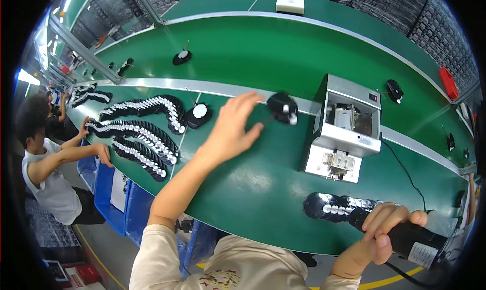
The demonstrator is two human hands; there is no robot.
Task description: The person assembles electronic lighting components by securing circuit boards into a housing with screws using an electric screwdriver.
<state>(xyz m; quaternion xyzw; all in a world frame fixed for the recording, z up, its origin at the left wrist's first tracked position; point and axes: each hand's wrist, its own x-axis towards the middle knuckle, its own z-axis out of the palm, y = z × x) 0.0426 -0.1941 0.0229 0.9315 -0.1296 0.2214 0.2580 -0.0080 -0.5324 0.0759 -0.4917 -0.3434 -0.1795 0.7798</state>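
Note:
My left hand (234,125) is stretched out over the middle of the green bench, fingers apart and nothing gripped. Just beyond its fingertips is a round black part (282,108) with white spots, blurred by motion; whether a finger touches its thin lead I cannot tell. At the lower right my right hand (387,230) is wrapped round a black cylindrical corded tool (417,244) with a white label. The tool's front end points left, over a row of overlapping black discs with silvery centres (329,207). Its tip is hard to make out there.
A silver machine (347,123) with an open front stands right of centre, its cable running right. Several rows of stacked black parts (136,133) lie at left, beside a single part (199,114). Behind runs a green conveyor belt (263,52). A co-worker (50,173) reaches in at left.

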